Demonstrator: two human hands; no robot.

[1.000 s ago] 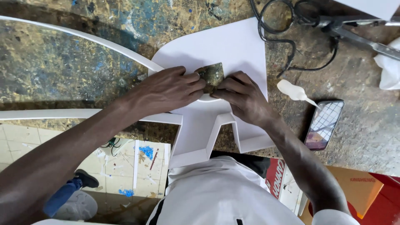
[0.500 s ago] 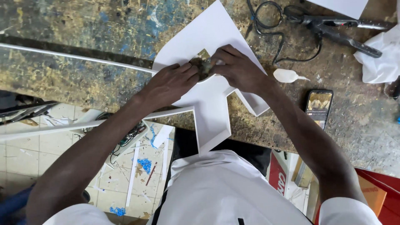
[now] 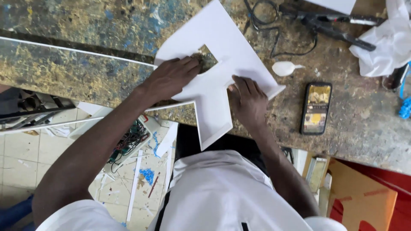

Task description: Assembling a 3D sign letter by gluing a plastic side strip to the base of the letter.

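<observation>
Pressing flat, both open hands held a white cut-out letter shape (image 3: 222, 77) on the paint-stained workbench (image 3: 85, 72): left hand (image 3: 171, 77) beside its square opening, right hand (image 3: 248, 100) on the near stem; edges looked shaped, finishing apparently remained

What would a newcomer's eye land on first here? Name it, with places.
The big white cut-out letter shape lies mid-bench, one leg overhanging the near edge of the paint-splattered workbench. The left hand presses at its window-like opening, and the right hand rests flat on its lower part. To the right a lit phone lies flat, with a white spoon-like piece just above it.
</observation>
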